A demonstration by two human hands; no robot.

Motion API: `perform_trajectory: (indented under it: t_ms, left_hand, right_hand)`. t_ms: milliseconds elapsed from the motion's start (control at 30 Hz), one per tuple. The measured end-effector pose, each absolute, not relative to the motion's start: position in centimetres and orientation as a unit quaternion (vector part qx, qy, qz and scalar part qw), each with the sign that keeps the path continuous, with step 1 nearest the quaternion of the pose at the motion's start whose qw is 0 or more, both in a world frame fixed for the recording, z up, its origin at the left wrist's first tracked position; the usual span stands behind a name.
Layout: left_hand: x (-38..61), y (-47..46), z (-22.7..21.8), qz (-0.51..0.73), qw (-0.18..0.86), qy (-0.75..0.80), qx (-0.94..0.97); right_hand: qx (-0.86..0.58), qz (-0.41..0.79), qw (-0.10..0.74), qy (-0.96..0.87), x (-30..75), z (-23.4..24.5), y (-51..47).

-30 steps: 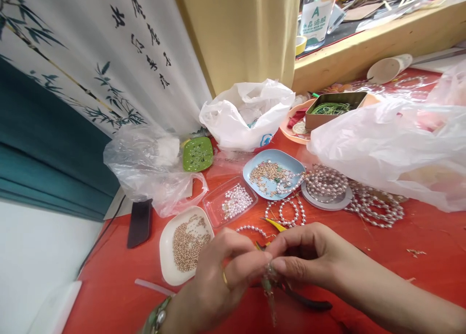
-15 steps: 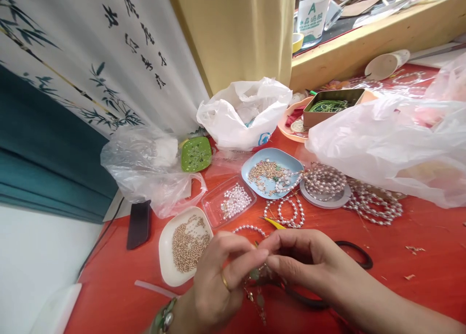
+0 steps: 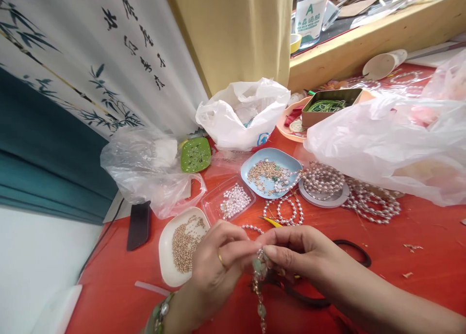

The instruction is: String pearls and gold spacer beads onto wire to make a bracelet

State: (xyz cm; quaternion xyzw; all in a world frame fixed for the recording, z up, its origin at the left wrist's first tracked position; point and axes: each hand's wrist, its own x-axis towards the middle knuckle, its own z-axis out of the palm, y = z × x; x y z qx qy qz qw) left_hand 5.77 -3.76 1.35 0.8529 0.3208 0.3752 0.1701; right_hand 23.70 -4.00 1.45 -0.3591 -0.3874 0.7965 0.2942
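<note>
My left hand, wearing a gold ring, and my right hand meet fingertip to fingertip over the red table. Between their pinched fingers is the upper end of a beaded strand of green and clear beads, its lower end hanging down. The exact spot each finger grips is partly hidden. Behind the right hand lie dark-handled scissors, largely covered. Yellow-tipped tweezers rest just past the fingertips, beside a string of silvery pearls. A cream dish of small gold beads stands close to the left hand.
Past the hands are a clear tray of white pearls and a blue dish of mixed beads. A spool of pearl strands sits right of them. Plastic bags crowd the back. A black phone lies left.
The beaded strand now hangs lower and more fully in view below the fingers. My left hand has risen slightly, and both hands stay pinched together.
</note>
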Motion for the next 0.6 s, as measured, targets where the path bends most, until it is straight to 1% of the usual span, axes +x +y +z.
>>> perform_trajectory:
  t_ms: [333, 500, 600]
  left_hand:
    - [5.8, -3.8, 0.5, 0.394, 0.222, 0.32, 0.832]
    - [5.9, -3.9, 0.2, 0.416, 0.238, 0.312, 0.821]
    - [6.0, -3.9, 0.3, 0.408, 0.259, 0.321, 0.814]
  right_hand:
    - [-0.393, 0.808, 0.284, -0.337, 23.7, 1.7, -3.9]
    - [-0.38, 0.818, 0.283, -0.327, 23.9, 2.0, -4.0]
    - [-0.359, 0.832, 0.281, -0.317, 23.9, 1.6, -4.2]
